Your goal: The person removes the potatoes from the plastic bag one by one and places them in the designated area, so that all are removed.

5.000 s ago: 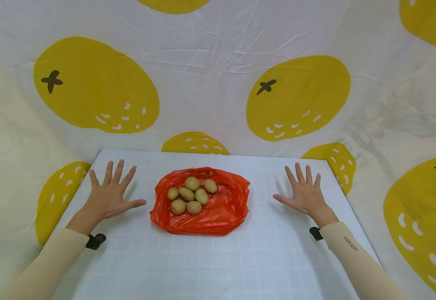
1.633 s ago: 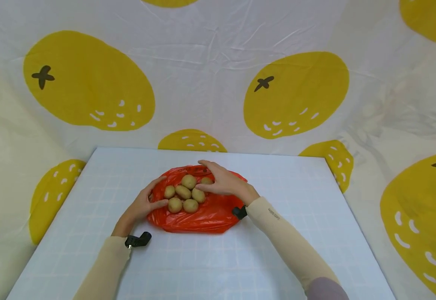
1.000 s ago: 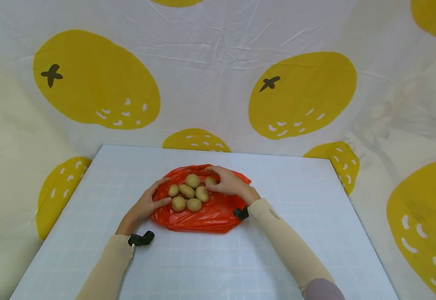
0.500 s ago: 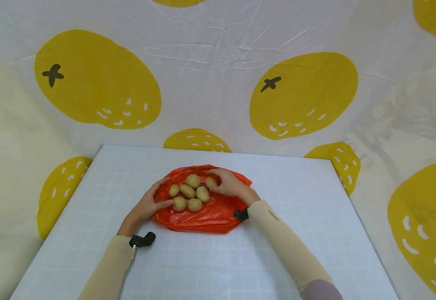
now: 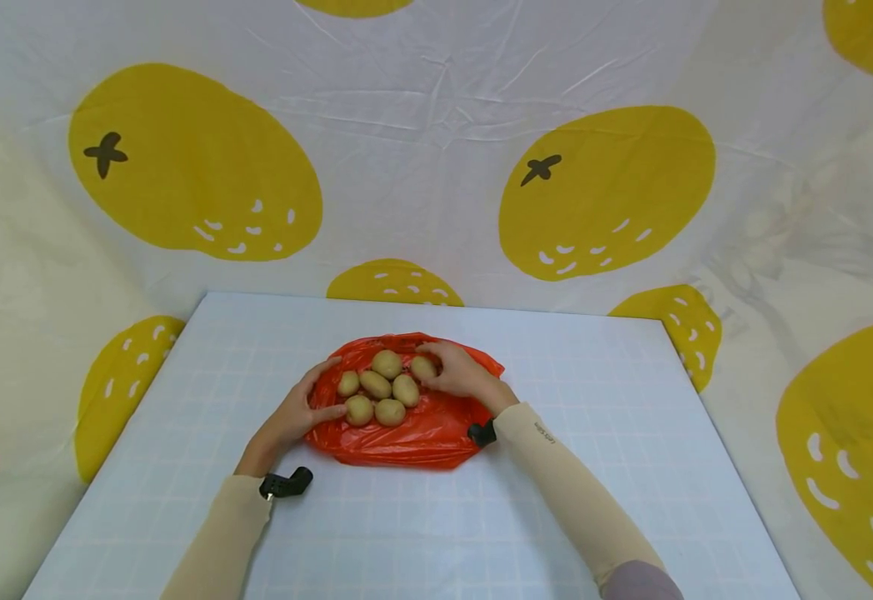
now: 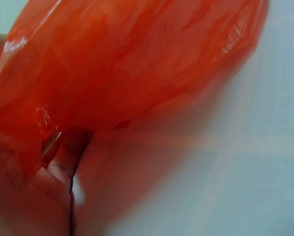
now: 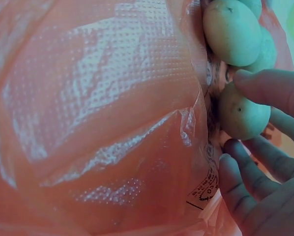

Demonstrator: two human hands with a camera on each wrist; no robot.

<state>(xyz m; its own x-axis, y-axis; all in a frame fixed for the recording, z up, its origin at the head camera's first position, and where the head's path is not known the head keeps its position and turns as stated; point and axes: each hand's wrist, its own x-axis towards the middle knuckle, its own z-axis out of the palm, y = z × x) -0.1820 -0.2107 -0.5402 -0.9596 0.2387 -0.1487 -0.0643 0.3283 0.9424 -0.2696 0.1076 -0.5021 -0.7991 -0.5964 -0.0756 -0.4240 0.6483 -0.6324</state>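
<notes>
A crumpled red plastic bag (image 5: 436,429) lies spread on the table, with several small tan potatoes (image 5: 389,412) grouped on its left and middle part. At the bag's left edge is my left hand (image 5: 294,412), its thumb pointing in beside the front-left potato (image 5: 359,410). The left wrist view shows bag film (image 6: 127,64) across the palm and curled fingers, which are partly hidden. My right hand (image 5: 461,371) reaches over the bag from the right. Its thumb lies on the back-right potato (image 7: 243,113), fingers on the other side, pinching it.
The table (image 5: 594,467) has a pale, faintly checked cover. Behind and at both sides hangs a white cloth (image 5: 406,167) with big yellow fruit prints. Each wrist carries a small black camera (image 5: 286,483).
Both hands have come in from beside the bag to its left edge and the back-right potato. Over the last second the right thumb and fingers have closed on that potato; the bag stays put.
</notes>
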